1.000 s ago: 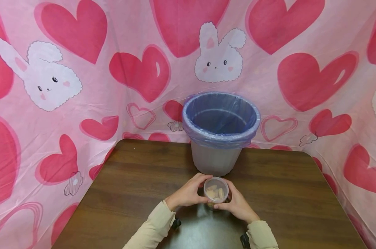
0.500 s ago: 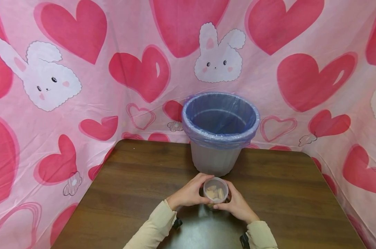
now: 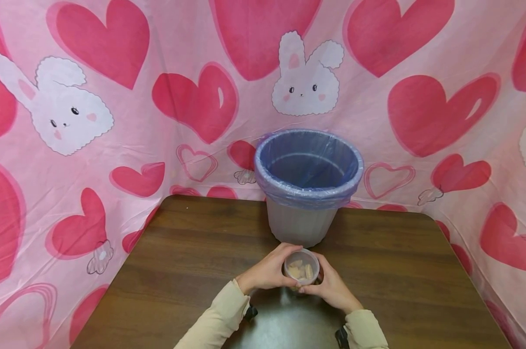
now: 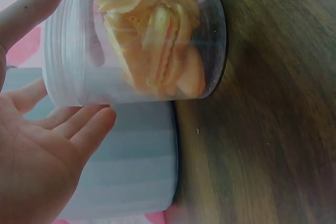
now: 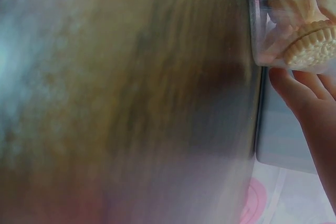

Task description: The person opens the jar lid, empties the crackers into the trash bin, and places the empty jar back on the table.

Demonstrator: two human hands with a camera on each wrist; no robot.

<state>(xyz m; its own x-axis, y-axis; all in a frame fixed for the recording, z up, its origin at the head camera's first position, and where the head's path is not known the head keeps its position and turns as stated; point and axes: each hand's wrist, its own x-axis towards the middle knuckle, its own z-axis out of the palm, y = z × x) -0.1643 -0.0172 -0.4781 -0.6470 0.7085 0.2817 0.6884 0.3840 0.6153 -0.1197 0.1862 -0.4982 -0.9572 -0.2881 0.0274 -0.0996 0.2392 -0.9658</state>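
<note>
The brown desk (image 3: 202,247) gives me open room left and right, its far edge running behind the lined bin (image 3: 300,220). My left hand (image 3: 267,271) and right hand (image 3: 332,286) grip the clear jar (image 4: 136,43) between thumbs and fingers; it seems upright, just on the bin's near side. I judge it light, stiff and slick, best held round its ridged upper rim. The biscuits (image 4: 163,51) inside look brittle.

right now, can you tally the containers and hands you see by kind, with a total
Jars: 1, the clear jar
Bins: 1, the lined bin
Hands: 2, the left hand and the right hand
Total: 4
</note>
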